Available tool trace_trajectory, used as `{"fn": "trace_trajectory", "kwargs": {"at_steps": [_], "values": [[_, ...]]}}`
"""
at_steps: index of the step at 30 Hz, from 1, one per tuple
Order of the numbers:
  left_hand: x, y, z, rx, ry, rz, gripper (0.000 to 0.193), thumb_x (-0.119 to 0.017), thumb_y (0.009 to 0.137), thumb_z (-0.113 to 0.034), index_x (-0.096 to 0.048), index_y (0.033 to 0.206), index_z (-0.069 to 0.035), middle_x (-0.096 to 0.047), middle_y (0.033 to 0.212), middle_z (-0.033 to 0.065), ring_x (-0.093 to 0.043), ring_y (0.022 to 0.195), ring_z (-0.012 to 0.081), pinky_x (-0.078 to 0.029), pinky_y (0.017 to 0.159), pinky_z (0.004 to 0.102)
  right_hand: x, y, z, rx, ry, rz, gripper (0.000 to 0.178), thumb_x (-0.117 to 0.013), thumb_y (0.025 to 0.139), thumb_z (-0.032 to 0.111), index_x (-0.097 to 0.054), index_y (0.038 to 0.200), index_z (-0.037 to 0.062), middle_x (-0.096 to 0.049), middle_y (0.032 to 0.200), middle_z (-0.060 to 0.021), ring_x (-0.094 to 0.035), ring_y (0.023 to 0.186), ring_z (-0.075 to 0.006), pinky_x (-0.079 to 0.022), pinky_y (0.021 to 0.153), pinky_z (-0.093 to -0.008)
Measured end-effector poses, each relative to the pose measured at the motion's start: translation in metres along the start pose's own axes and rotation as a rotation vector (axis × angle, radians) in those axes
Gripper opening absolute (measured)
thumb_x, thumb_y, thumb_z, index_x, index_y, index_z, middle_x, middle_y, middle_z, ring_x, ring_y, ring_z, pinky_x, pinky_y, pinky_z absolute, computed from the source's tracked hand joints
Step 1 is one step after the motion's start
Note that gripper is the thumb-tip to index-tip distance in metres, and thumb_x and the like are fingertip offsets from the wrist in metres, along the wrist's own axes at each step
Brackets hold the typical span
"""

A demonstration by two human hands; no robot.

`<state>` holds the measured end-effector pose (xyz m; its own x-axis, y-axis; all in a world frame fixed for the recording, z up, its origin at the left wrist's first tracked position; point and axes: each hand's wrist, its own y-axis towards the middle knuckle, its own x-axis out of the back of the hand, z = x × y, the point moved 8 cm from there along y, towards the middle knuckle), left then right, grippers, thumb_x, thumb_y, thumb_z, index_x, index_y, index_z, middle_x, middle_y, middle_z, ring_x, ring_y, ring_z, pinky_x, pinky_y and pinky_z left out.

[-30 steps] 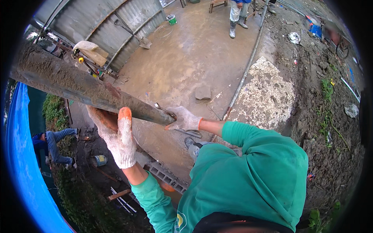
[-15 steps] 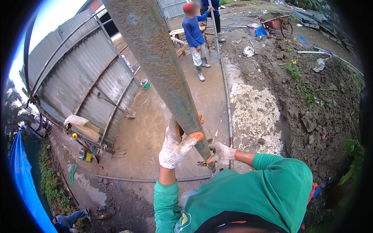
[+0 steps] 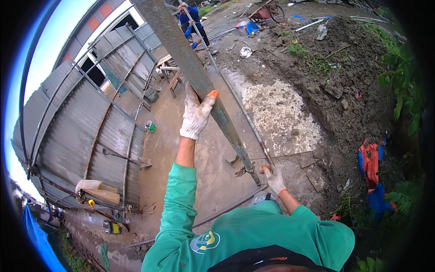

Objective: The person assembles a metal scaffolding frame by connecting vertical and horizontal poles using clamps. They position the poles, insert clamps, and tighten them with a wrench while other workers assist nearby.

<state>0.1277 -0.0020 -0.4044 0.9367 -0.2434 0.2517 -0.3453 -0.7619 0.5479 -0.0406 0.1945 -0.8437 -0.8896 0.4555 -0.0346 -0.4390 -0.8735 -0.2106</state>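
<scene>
A thick, mud-caked steel pipe (image 3: 201,79) slants from the top of the view down toward my body. My left hand (image 3: 197,113), in a white knit glove with orange fingertips, is closed round its middle, the thumb across the near side and the other fingers mostly hidden behind. Near the thick pipe's lower end sits a rusty clamp (image 3: 244,171). Just right of that clamp, my gloved right hand (image 3: 274,180) has its fingers curled at the near end of a long thin pipe (image 3: 235,93). Farther along the thin pipe, a co-worker in blue (image 3: 192,18) has a hand on it.
Corrugated metal sheeting (image 3: 63,122) stands at the left, with a shovel (image 3: 124,156) against it. A green-and-white bucket (image 3: 150,126) is on the wet ground. To the right lie a speckled slab (image 3: 281,120) and heaped mud (image 3: 344,77). A wheelbarrow (image 3: 263,12) stands far back.
My right hand has moved from beside the clamp to the thin pipe's near end. My left hand stays on the thick pipe, its arm stretched farther forward. The view has swung right.
</scene>
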Motion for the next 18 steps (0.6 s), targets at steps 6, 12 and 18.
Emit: {"fn": "trace_trajectory", "kwargs": {"at_steps": [6,12,18], "values": [[-0.004,0.003,0.002,-0.078,-0.005,0.082,0.062,-0.078,0.098,-0.022,-0.043,0.145,-0.002,-0.067,0.122,0.0118,-0.067,0.109,0.0197,-0.055,0.097,0.0374,0.020,-0.063,-0.029,0.081,0.018,-0.090,0.042,-0.059,0.107,0.034,-0.071,0.127,-0.0012,-0.080,0.101,-0.0107,-0.069,0.078,-0.0145,-0.055,0.075,-0.0308],[-0.001,0.005,-0.005,-0.169,0.096,0.037,0.057,-0.077,0.100,-0.027,-0.046,0.141,-0.003,-0.070,0.118,0.0107,-0.069,0.108,0.0206,-0.054,0.096,0.0372,0.004,-0.083,-0.021,-0.055,0.079,-0.015,0.046,-0.060,0.106,0.040,-0.069,0.133,0.0038,-0.079,0.104,-0.0075,-0.061,0.065,-0.0093,-0.049,0.055,-0.0268],[-0.001,0.011,0.002,-0.117,0.021,0.073,0.055,-0.079,0.098,-0.030,-0.050,0.137,-0.004,-0.070,0.117,0.0098,-0.070,0.104,0.0198,-0.057,0.092,0.0368,-0.009,-0.082,0.015,0.014,0.100,0.137,0.046,-0.060,0.107,0.041,-0.069,0.133,0.0047,-0.077,0.105,-0.0055,-0.065,0.075,-0.0112,-0.054,0.061,-0.0278]]}}
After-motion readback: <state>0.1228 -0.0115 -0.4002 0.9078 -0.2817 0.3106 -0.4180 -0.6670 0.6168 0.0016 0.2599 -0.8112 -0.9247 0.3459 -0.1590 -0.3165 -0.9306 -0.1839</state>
